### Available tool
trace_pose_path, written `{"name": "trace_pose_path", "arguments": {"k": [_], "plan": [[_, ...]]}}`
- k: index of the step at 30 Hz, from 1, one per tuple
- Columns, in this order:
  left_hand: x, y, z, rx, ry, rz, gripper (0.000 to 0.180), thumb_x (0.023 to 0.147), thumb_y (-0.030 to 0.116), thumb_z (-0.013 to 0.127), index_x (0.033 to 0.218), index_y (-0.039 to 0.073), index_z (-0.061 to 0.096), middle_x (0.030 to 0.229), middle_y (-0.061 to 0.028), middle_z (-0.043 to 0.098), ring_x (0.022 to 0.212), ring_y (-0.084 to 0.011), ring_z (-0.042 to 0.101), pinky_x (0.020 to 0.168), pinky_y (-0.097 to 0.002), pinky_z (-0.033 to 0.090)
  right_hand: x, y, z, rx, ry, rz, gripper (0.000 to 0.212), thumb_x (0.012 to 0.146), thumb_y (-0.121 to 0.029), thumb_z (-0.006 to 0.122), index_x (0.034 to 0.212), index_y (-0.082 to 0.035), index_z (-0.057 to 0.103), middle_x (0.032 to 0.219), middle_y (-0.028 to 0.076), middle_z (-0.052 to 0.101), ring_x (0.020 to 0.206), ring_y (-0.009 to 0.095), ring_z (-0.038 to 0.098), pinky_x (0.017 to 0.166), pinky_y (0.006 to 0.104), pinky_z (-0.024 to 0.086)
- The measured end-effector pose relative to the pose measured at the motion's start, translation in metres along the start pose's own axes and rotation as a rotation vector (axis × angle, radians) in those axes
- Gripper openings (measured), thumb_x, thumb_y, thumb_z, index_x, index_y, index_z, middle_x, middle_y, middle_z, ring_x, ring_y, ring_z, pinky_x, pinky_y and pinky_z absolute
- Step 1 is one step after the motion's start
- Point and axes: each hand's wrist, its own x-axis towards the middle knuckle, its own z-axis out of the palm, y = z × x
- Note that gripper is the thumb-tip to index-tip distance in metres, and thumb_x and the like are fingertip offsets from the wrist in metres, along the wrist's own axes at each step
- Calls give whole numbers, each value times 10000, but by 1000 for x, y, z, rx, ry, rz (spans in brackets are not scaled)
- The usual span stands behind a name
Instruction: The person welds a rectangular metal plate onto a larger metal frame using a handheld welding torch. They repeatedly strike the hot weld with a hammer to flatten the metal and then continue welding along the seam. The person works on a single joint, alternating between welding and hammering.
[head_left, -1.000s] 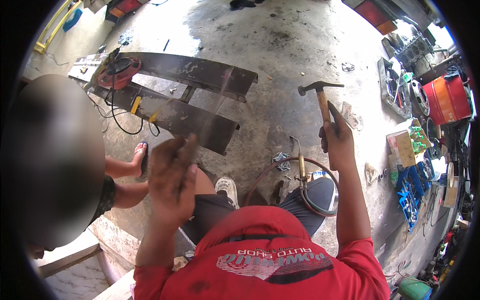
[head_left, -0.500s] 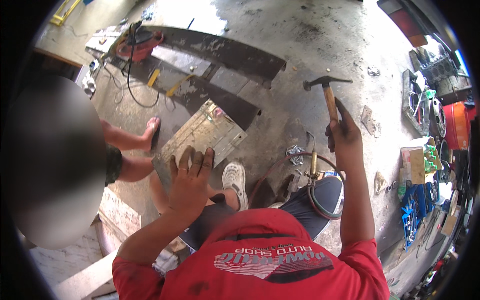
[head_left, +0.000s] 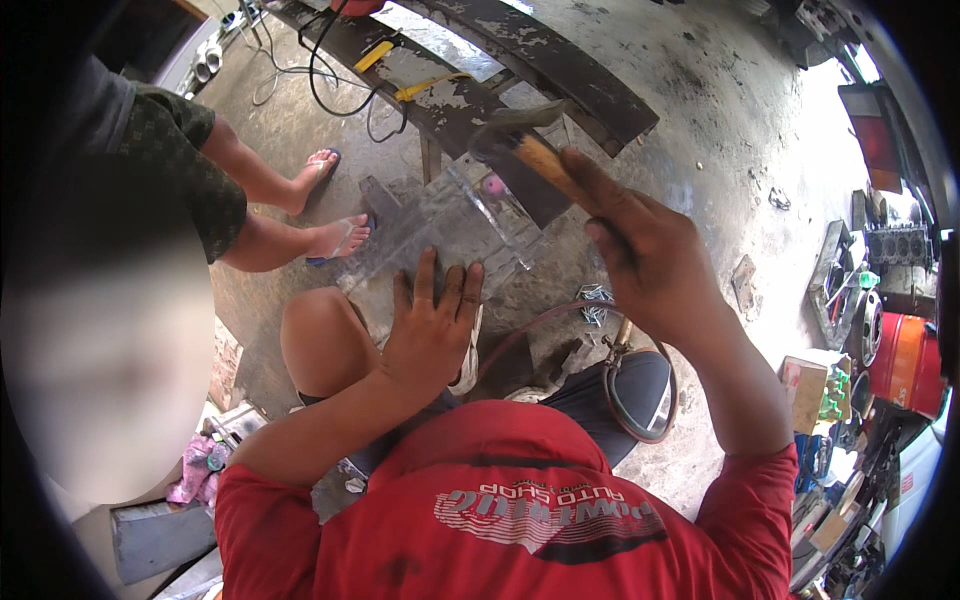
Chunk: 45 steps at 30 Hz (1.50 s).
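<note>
My right hand [head_left: 655, 255] is wrapped round the wooden handle of a hammer [head_left: 550, 165]. Its metal head is smeared by motion and hangs above the far end of a flat metal plate [head_left: 395, 235]. On the plate's near part my left hand [head_left: 430, 330] lies flat with its fingers spread. A bent strip with a bright edge runs along the plate's far side, beside a small pink spot. How far the hammer is from the metal I cannot tell.
Dark steel beams [head_left: 590, 75] with peeling paint lie beyond the plate. A gas torch [head_left: 618, 350] with a looped hose rests by my right leg. To the left stands another person in sandals [head_left: 350, 235]. Boxes, a red drum [head_left: 905, 365] and engine parts line the right side.
The hammer has come down and left, from raised at the right to over the plate's far end. My left hand stays on the plate, which looks tilted differently. The view has shifted.
</note>
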Motion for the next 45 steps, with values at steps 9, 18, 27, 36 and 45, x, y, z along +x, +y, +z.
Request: {"name": "trace_pose_path", "arguments": {"k": [9, 18, 27, 36, 45], "plan": [[5, 3, -14, 50, -56, -20, 742, 998, 234, 630, 1687, 1, 483, 1552, -205, 626, 1544, -541, 467, 1154, -740, 489, 26, 4, 7, -275, -92, 33, 699, 1087, -140, 636, 1747, -270, 445, 1069, 220, 768, 931, 445, 778, 824, 573, 627], [14, 0, -27, 70, -155, 3, 734, 1027, 206, 609, 1708, -13, 442, 1600, -199, 606, 1570, -546, 443, 1175, -720, 486, 23, 24, 16, -305, -97, 68, 711, 1095, -131, 640, 1754, -288, 423, 1062, 231, 769, 947, 461, 776, 851, 570, 629], [20, -1, -41, 63, -232, 10, 736, 1034, 195, 608, 1715, -16, 426, 1605, -214, 600, 1572, -550, 447, 1194, -706, 480, 24, 27, 21, -345, -196, 80, 663, 1104, -192, 617, 1741, -250, 443, 1060, 239, 771, 879, 465, 778, 796, 597, 623], [25, -1, -40, 81, -234, 27, 734, 1031, 185, 606, 1712, -21, 427, 1590, -215, 612, 1553, -542, 475, 1189, -693, 495, 23, 35, 20, -347, -163, 105, 645, 1108, -214, 614, 1729, -216, 439, 1105, 276, 769, 896, 481, 775, 776, 595, 629], [28, 0, -46, 64, -252, 33, 755, 1008, 158, 619, 1712, -32, 423, 1592, -228, 603, 1549, -553, 467, 1189, -688, 500, 29, 35, 12, -390, -171, 71, 616, 1090, -171, 604, 1694, -179, 484, 962, 253, 777, 902, 460, 782, 804, 607, 615]]}}
